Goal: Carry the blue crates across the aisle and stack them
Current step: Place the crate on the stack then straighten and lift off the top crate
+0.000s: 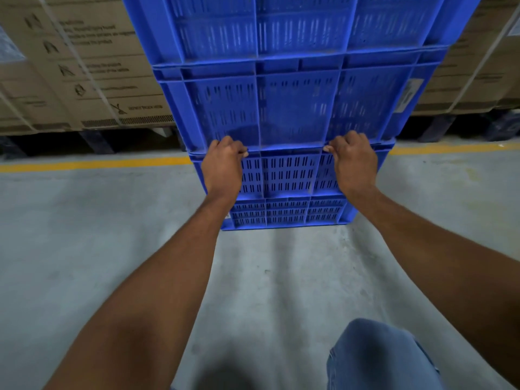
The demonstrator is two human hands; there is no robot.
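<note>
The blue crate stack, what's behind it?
Strapped cardboard boxes on dark pallets show either side of the crate stack, beyond a yellow floor line. Directly behind is covered.

Crates [289,108] stacked on floor [84,235]; cartons [84,66] behind.

A stack of blue crates [289,153] is seen in the centre of the frame, running from the top edge down to the floor [84,235]. Four are made out: the top crate [301,29], cut off by the frame, the second crate [295,108], the third crate [289,175] and the bottom crate [287,213], which is set on the floor. The walls are ribbed and pierced with rows of short vertical slots. A pale label [408,94] is borne on the right end of the second crate, which is gripped at its lower edge by the left hand [223,161] and the right hand [354,159], with the fingers curled in.
</note>
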